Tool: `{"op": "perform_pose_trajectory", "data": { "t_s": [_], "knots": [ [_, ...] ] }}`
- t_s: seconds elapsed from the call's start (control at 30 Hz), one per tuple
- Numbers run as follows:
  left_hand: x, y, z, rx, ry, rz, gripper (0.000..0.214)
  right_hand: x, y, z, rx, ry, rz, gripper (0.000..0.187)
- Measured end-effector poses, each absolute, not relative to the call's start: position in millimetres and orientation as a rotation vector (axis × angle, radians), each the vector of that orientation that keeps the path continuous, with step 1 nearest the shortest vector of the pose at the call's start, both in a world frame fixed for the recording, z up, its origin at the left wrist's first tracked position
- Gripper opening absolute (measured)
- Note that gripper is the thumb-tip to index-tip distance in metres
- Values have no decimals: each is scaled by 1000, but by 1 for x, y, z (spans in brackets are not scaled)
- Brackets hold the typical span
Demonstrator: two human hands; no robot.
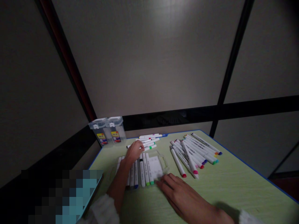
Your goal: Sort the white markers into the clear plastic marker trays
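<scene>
My left hand (135, 150) reaches over a clear plastic tray (164, 161) to a loose group of white markers (149, 142) at the table's back. Its fingers are closed at a marker among them, though the fingertips partly hide it. My right hand (178, 193) lies low, fingers stretched out, its fingertips at the near right corner of the tray. Inside the tray, white markers (143, 171) with coloured ends stand in a row side by side; my left forearm covers some of them. A white bottom shows in the tray's right part.
To the right lies a heap of several white markers (195, 152) with red, pink, purple, green and blue ends. Two clear lidded boxes (114, 130) with yellow labels stand at the back left. The green tabletop (229, 180) has a blue edge, with a wall behind.
</scene>
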State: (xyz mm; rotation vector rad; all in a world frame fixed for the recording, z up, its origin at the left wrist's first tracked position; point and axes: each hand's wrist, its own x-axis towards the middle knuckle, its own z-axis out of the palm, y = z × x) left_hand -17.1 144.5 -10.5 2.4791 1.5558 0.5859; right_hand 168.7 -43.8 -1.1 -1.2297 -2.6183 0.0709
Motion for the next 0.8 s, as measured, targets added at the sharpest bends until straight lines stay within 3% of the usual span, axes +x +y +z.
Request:
{"op": "perform_pose_trajectory", "data": {
  "t_s": [0.5,0.8],
  "knots": [
    [-23,162,-30,2363,1560,705,9,170,-42,-5,-1229,-2614,66,40],
    [-24,156,-22,2330,1554,557,8,171,-44,-4,-1170,-2601,92,38]
  ]
}}
